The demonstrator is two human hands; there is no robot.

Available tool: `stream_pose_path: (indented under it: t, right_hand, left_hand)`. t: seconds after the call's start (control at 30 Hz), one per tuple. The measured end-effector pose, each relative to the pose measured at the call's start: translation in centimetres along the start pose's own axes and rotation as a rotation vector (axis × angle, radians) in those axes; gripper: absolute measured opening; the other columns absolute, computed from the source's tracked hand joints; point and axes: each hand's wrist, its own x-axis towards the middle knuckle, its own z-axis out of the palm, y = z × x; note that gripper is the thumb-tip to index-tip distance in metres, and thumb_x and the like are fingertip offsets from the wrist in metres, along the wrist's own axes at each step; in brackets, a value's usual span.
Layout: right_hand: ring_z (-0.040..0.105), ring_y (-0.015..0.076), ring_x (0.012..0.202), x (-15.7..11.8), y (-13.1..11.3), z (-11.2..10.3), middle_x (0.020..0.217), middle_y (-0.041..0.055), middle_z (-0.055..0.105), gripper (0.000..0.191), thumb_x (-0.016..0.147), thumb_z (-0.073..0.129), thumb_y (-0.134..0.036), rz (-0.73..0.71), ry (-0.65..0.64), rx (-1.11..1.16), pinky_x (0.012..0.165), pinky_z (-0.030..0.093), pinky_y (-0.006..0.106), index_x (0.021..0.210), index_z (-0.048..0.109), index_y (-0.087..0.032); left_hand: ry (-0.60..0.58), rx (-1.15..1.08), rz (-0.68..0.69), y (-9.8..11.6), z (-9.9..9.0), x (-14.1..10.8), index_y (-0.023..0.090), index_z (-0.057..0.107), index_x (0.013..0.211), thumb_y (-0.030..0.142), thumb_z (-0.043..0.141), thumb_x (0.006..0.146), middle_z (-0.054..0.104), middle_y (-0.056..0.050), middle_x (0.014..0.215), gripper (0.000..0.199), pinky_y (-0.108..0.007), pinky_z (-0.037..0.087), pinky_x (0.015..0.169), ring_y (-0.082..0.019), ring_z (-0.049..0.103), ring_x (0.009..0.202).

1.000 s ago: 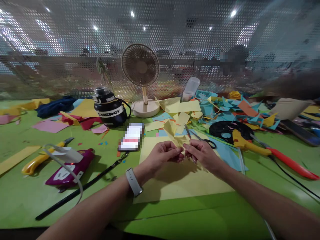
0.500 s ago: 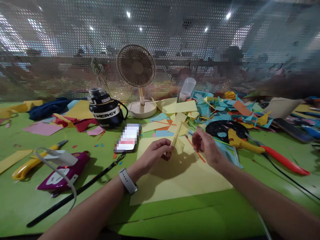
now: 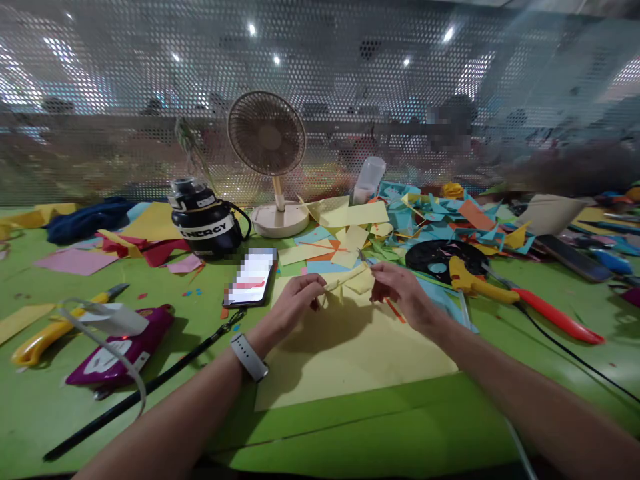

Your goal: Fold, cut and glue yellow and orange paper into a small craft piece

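Between my hands, a folded piece of pale yellow paper (image 3: 350, 280) is held a little above a large pale yellow sheet (image 3: 345, 360). My left hand (image 3: 300, 300) pinches its left end, and a light watch band circles that wrist. At the other end, the fingers of my right hand (image 3: 400, 290) close on the paper's right edge. A thin orange strip (image 3: 395, 311) lies on the sheet by my right hand, partly hidden. The sheet rests on the green table (image 3: 320, 433).
To the left are a phone (image 3: 251, 277), a black bottle (image 3: 205, 223), a yellow-handled cutter (image 3: 60, 327) and a purple pouch (image 3: 120, 343). A fan (image 3: 270, 140) stands behind. Blue and yellow paper pieces (image 3: 425, 213) pile up beyond my hands. A yellow glue gun (image 3: 475, 283) lies right.
My right hand has moved left and taken hold of the folded paper's right end. The paper has turned from nearly upright to lying more sideways between both hands. The view has shifted slightly.
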Motion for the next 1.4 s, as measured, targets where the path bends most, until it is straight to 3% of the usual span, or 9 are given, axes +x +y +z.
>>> stream_pose_path:
  t: [0.07, 0.17, 0.37, 0.7, 0.83, 1.0, 1.13, 1.4]
  right_hand:
    - [0.056, 0.011, 0.051, 0.0, 0.2, -0.2, 0.058, -0.002, 0.06, 0.031, 0.075, 0.06, -0.047, -0.021, -0.015, 0.031, 0.05, 0.04, 0.022, 0.085, 0.062, -0.017]
    - [0.054, 0.011, 0.05, 0.0, 0.4, -0.2, 0.055, -0.0012, 0.057, 0.04, 0.081, 0.053, -0.056, -0.03, -0.032, -0.033, 0.05, 0.041, 0.022, 0.074, 0.06, -0.017]
    - [0.044, 0.0077, 0.043, -0.3, 0.1, 0.5, 0.052, -0.0058, 0.046, 0.043, 0.073, 0.064, -0.058, -0.025, -0.078, -0.209, 0.042, 0.037, 0.021, 0.06, 0.054, -0.019]
    - [0.047, 0.007, 0.043, -0.4, 0.6, 0.3, 0.051, -0.0035, 0.054, 0.039, 0.073, 0.067, -0.053, 0.059, -0.12, -0.213, 0.043, 0.035, 0.018, 0.062, 0.056, -0.017]
    - [0.047, 0.0074, 0.042, -0.5, 0.4, 0.4, 0.054, -0.0038, 0.055, 0.037, 0.074, 0.066, -0.054, 0.087, -0.105, -0.165, 0.042, 0.036, 0.019, 0.07, 0.059, -0.017]
    - [0.044, 0.0073, 0.04, -0.5, 0.4, 0.3, 0.048, -0.0058, 0.048, 0.039, 0.073, 0.067, -0.054, 0.077, -0.091, -0.151, 0.042, 0.037, 0.02, 0.063, 0.057, -0.018]
    - [0.044, 0.0079, 0.04, -0.6, 0.6, 0.4, 0.051, -0.0048, 0.047, 0.04, 0.075, 0.062, -0.057, 0.119, -0.078, -0.085, 0.04, 0.037, 0.021, 0.073, 0.066, -0.017]
    - [0.051, 0.0112, 0.047, -0.3, 0.6, -0.4, 0.063, 0.0005, 0.056, 0.028, 0.073, 0.056, -0.038, 0.211, -0.097, 0.127, 0.044, 0.043, 0.024, 0.083, 0.071, -0.017]
  left_hand:
    - [-0.006, 0.043, -0.031, 0.0, 0.0, 0.0, 0.018, 0.054, 0.063, 0.028, 0.052, 0.071, 0.049, 0.003, 0.052, 0.013, -0.024, 0.038, 0.051, -0.013, 0.048, 0.051]
    - [-0.034, 0.097, -0.031, 0.1, 0.1, -0.2, 0.018, 0.054, 0.063, 0.027, 0.05, 0.073, 0.049, 0.003, 0.051, 0.014, -0.023, 0.036, 0.05, -0.013, 0.048, 0.05]
    - [-0.034, 0.126, 0.031, 0.2, 0.4, -0.4, 0.017, 0.058, 0.063, 0.025, 0.051, 0.073, 0.051, 0.003, 0.053, 0.015, -0.023, 0.036, 0.05, -0.012, 0.048, 0.051]
    - [0.018, -0.225, 0.033, 0.5, 0.7, -0.5, 0.017, 0.058, 0.086, 0.033, 0.064, 0.077, 0.063, 0.001, 0.07, 0.019, -0.022, 0.046, 0.056, -0.012, 0.059, 0.058]
    - [-0.019, -0.249, 0.033, 0.3, 1.0, -0.6, 0.017, 0.058, 0.091, 0.034, 0.066, 0.078, 0.063, 0.001, 0.07, 0.024, -0.023, 0.046, 0.057, -0.012, 0.058, 0.059]
    - [-0.036, -0.214, 0.056, 0.3, 1.1, -0.8, 0.016, 0.062, 0.086, 0.036, 0.066, 0.078, 0.063, -0.001, 0.072, 0.021, -0.026, 0.047, 0.064, -0.014, 0.06, 0.065]
    - [-0.021, -0.161, 0.054, 0.2, 1.1, -0.7, 0.017, 0.064, 0.086, 0.036, 0.066, 0.078, 0.063, -0.003, 0.079, 0.021, -0.026, 0.045, 0.066, -0.014, 0.058, 0.07]
    - [0.039, -0.146, 0.022, -0.1, 0.9, -0.5, 0.017, 0.066, 0.088, 0.036, 0.064, 0.081, 0.063, -0.003, 0.082, 0.02, -0.024, 0.043, 0.067, -0.015, 0.056, 0.073]
